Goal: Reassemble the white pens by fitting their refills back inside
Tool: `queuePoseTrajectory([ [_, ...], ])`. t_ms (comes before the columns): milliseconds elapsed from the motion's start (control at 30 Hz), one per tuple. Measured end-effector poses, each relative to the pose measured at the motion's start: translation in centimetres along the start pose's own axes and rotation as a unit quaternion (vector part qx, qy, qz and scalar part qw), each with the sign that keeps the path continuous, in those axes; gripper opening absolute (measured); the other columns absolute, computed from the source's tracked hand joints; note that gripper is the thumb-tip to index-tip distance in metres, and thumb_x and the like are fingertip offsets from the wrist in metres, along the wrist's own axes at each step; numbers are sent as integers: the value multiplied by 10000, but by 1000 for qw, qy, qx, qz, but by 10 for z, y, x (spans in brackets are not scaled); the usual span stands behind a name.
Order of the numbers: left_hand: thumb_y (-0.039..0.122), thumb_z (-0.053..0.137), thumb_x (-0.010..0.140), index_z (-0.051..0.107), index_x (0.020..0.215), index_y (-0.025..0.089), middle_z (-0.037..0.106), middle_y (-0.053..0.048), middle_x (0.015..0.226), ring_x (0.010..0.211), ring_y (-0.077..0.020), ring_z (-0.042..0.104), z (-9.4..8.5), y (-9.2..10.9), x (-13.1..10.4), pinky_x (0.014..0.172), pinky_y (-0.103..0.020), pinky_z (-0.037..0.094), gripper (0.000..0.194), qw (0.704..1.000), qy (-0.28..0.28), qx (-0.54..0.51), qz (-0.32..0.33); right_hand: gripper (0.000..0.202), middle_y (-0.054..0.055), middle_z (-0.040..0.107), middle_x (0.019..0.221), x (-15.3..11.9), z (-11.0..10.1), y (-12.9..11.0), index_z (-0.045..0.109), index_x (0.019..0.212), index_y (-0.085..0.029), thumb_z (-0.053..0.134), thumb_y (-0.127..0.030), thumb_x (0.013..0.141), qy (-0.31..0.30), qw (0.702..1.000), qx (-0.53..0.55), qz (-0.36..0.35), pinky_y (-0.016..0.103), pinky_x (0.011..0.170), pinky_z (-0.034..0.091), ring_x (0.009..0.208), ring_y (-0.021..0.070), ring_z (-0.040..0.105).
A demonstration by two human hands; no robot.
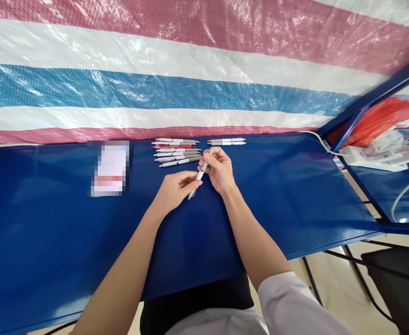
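Note:
Between my two hands is a white pen with a grey grip (200, 175), held at a slant above the blue table. My left hand (176, 190) pinches its lower white barrel between thumb and fingers. Around the grey upper end, the fingers of my right hand (220, 170) are closed. Just beyond lies a group of several similar pens (176, 152), side by side, one of them with red on it. A smaller set of pens (226, 141) rests to the right of that group, near the table's back edge.
On the blue table (277, 200), a blurred white and red packet or paper (110, 170) lies at left. A striped plastic sheet (190, 60) hangs behind. At right are a blue metal frame, a red plastic bag (382, 121) and a white cable. A dark stool or chair (399, 279) stands lower right.

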State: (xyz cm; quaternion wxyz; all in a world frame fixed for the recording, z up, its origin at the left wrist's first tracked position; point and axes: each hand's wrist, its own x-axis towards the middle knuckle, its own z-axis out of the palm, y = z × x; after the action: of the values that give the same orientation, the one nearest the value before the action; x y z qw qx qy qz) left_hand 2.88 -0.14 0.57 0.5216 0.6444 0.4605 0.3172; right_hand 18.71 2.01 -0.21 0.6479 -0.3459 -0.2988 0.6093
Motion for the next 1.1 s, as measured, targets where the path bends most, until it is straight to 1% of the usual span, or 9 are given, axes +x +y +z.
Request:
queuePoseTrajectory([
  [67,468,717,793,737,995,179,751,-37,823,728,-195,699,0,0,0,669,-292,562,354,1000,2,-7,-3,299,-91,646,750,0,0,0,599,788,-242,843,-323,637,-2,1000,2,-1,204,583,582,604,71,647],
  [200,470,712,802,732,1014,175,764,-64,874,782,-215,724,-3,2,0,731,-332,593,365,997,-39,-61,-34,264,-71,675,763,-1,-1,0,663,862,-243,821,-342,675,-27,999,1,20,194,604,586,671,87,682],
  [433,457,722,812,738,1008,164,763,-96,924,781,-220,731,-8,6,-2,756,-371,608,352,982,-97,-140,-84,255,-18,753,875,-2,-4,-4,687,846,-237,819,-370,673,-58,997,-7,57,237,648,606,843,169,740],
  [533,445,740,794,732,1010,172,765,-82,897,774,-218,732,-6,5,-1,754,-366,605,348,986,-75,-130,-73,274,-21,756,839,-2,-4,-4,675,835,-230,831,-372,661,-56,996,-8,62,234,650,606,785,158,745],
  [667,446,739,783,735,996,179,764,-59,853,756,-213,725,-1,2,0,728,-338,590,341,998,-11,-62,-30,340,-58,731,792,0,-4,-2,627,819,-238,863,-368,611,-15,999,9,47,207,606,592,669,114,717],
  [800,429,714,798,746,1006,194,758,-31,823,732,-194,704,4,-4,1,698,-301,562,316,998,58,26,26,357,-93,685,786,2,-3,-1,579,829,-253,857,-336,620,-2,999,15,35,205,623,589,652,86,688],
  [867,422,712,801,747,1020,199,759,-29,835,743,-191,704,5,-6,2,715,-298,557,314,996,70,37,32,355,-101,665,783,2,-2,0,592,872,-261,849,-313,632,-2,999,17,31,207,644,591,653,76,677],
  [967,447,729,786,740,1045,187,761,-48,838,740,-201,712,2,-5,2,690,-301,566,367,999,47,-10,-6,330,-97,649,770,2,-2,0,632,913,-260,833,-314,657,-7,999,19,32,201,646,590,670,74,675],
  [1100,484,722,795,736,1052,175,763,-88,895,762,-217,720,-6,0,1,715,-340,595,402,993,-36,-96,-66,263,-61,687,820,0,-2,-2,666,862,-244,813,-370,685,-32,999,8,43,206,659,596,765,104,708],
])
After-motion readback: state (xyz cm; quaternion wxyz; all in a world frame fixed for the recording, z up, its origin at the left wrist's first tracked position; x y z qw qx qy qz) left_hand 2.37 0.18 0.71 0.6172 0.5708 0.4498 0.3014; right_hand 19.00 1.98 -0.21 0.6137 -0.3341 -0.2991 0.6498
